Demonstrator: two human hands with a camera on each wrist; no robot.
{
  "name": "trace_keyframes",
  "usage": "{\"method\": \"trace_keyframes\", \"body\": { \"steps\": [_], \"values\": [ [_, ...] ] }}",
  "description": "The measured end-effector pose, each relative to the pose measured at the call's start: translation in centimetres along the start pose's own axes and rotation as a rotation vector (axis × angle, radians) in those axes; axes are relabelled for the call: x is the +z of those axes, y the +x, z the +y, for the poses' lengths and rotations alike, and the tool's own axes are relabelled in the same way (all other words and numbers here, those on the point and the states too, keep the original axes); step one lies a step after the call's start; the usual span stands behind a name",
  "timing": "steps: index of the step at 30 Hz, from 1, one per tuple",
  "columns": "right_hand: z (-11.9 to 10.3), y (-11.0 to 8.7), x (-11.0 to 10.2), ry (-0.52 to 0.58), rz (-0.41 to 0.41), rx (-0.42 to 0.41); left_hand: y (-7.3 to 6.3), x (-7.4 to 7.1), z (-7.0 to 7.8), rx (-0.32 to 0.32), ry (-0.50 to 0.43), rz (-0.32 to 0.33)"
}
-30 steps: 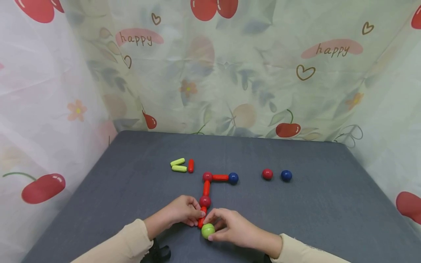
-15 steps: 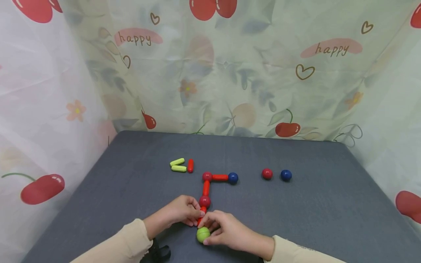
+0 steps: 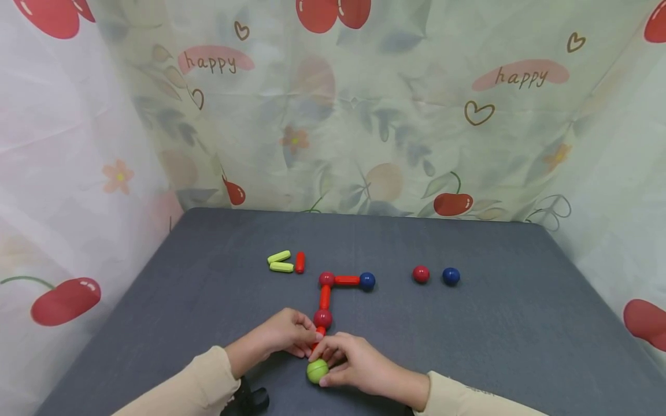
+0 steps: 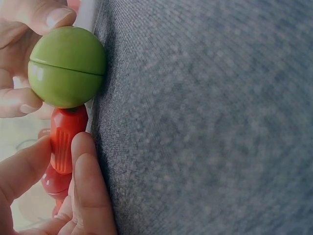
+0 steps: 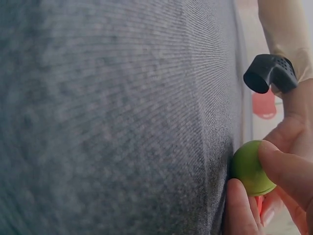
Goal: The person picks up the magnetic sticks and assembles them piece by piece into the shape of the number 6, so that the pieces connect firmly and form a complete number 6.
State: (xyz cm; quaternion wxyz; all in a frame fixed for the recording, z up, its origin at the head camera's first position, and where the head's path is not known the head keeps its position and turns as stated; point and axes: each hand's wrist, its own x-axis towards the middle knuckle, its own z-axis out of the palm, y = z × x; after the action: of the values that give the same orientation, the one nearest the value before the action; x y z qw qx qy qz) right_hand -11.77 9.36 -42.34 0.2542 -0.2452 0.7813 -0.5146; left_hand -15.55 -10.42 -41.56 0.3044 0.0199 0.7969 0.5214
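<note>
Evidently the step in hand is joining the green ball (image 4: 67,67) to the near end of the red stick (image 4: 62,142), low in the head view and just left of its middle. The right hand (image 3: 356,364) has its fingers closed round the ball, thumb on one side and fingertips on the other, while the left hand (image 3: 292,335) pinches the stick between thumb and fingers. In the left wrist view the stick's end meets the ball, though the contact is too shadowed to tell whether it is fully seated. To do this well, I would hold the stick still against the desk (image 3: 468,335) and press the ball straight along its axis, without twisting; a sideways shove could swing the stick about the dark red ball (image 3: 322,318) above it, or bend the run up to the corner ball (image 3: 326,280). Fingertips are best kept off the joint itself, and the right hand should let go first, gently. The blue end ball (image 3: 367,281), right of the corner, makes a handy check that the chain has not slewed.
</note>
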Motion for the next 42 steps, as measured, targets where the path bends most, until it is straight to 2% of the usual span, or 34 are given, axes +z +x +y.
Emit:
{"method": "trace_keyframes", "body": {
  "steps": [10, 29, 42],
  "values": [
    [0.08, 0.05, 0.08, -0.005, 0.005, -0.001, -0.06, -0.11, -0.16, 0.036, -0.012, -0.021],
    [-0.11, -0.08, -0.04, -0.055, 0.004, -0.022, 0.2, -0.27, -0.38, 0.02, -0.03, -0.044],
    [-0.03, 0.14, -0.08, -0.002, -0.006, 0.008, 0.15, -0.25, -0.2, -0.01, -0.019, -0.038]
  ]
}}
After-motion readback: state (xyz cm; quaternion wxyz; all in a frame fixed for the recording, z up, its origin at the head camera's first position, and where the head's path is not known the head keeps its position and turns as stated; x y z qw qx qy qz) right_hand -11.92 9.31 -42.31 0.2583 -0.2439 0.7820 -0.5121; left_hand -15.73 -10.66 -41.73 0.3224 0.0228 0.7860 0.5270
